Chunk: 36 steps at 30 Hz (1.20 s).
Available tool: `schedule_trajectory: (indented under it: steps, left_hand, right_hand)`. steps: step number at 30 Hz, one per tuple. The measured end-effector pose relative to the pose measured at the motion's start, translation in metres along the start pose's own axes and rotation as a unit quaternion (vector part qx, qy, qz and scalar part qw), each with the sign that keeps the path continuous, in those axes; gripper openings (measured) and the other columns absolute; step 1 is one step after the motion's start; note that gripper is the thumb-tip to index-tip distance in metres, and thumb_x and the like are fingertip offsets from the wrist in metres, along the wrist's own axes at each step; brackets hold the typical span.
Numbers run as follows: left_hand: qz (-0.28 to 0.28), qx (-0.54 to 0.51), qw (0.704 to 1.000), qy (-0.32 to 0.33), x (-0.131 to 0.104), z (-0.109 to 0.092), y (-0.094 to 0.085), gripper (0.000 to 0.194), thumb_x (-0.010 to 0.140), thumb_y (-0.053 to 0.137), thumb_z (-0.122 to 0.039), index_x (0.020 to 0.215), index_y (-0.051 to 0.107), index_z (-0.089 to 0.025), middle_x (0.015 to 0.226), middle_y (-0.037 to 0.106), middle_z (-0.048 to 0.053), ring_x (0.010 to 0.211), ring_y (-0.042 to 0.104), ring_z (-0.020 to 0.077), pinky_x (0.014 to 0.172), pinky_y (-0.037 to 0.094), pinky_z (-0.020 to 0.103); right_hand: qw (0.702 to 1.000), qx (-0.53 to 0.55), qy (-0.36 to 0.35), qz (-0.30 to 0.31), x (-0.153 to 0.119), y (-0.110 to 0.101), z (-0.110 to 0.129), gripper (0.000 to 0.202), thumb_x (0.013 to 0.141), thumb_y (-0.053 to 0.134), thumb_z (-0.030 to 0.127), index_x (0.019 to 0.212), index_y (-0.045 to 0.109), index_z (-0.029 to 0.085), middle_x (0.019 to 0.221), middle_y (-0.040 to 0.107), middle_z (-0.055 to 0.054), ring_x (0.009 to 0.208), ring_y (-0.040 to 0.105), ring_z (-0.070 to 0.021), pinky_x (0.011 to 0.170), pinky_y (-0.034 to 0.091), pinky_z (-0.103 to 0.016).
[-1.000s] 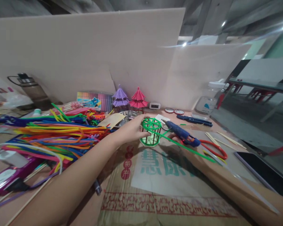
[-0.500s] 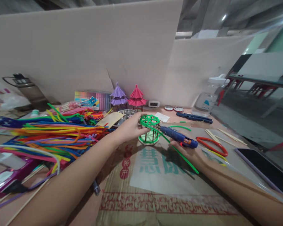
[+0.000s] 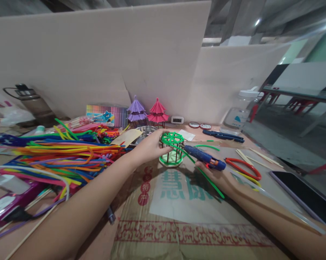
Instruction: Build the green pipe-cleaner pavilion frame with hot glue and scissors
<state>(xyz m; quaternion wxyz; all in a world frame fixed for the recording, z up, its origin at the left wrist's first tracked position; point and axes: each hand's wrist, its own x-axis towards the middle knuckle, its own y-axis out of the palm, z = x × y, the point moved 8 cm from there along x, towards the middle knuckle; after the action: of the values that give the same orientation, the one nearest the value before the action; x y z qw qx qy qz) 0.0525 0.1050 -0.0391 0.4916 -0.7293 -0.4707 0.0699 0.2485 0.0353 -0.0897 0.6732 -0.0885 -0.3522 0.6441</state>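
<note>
Since half a second ago little has shifted: my right hand (image 3: 219, 177) has drawn the blue glue gun (image 3: 205, 157) a touch closer to the green cage (image 3: 173, 150), its nozzle now at the top ring. My left hand (image 3: 149, 146) has its grip closed on the cage's top rim, steadying it upright on the cardboard sheet (image 3: 179, 202) covering the counter; my right grip is clamped on the gun, with a long green pipe cleaner (image 3: 206, 177) running under it. Judged progress: base ring, posts and spoked top are assembled, while a roof like those of the purple model (image 3: 136, 110) and pink model (image 3: 158, 111) is not yet built.
</note>
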Motion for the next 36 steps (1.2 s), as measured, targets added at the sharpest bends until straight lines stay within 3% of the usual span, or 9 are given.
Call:
schedule_trajectory:
  steps: [19,36]
  left_hand:
    - [0.003,0.017,1.0,-0.013,0.0008,0.0032,0.0013,0.057,0.08,0.069,-0.038,0.129,0.049,-0.017,0.126,0.062,0.012,0.109,0.064,0.0271,0.09,0.052,0.039]
    - [0.005,0.018,1.0,-0.013,0.0015,0.0038,0.0015,0.059,0.08,0.07,-0.039,0.13,0.05,-0.014,0.127,0.062,0.014,0.111,0.063,0.0284,0.09,0.052,0.039]
  right_hand:
    - [0.999,-0.006,-0.011,-0.036,-0.0014,-0.001,-0.0041,0.044,0.084,0.055,0.066,0.07,0.048,0.025,0.062,0.053,0.0,0.057,0.052,-0.019,0.053,0.046,-0.034]
    - [1.0,-0.01,-0.007,-0.023,-0.0017,-0.0002,-0.0017,0.034,0.086,0.055,0.057,0.076,0.053,0.025,0.069,0.06,-0.002,0.066,0.058,-0.0218,0.062,0.05,-0.035]
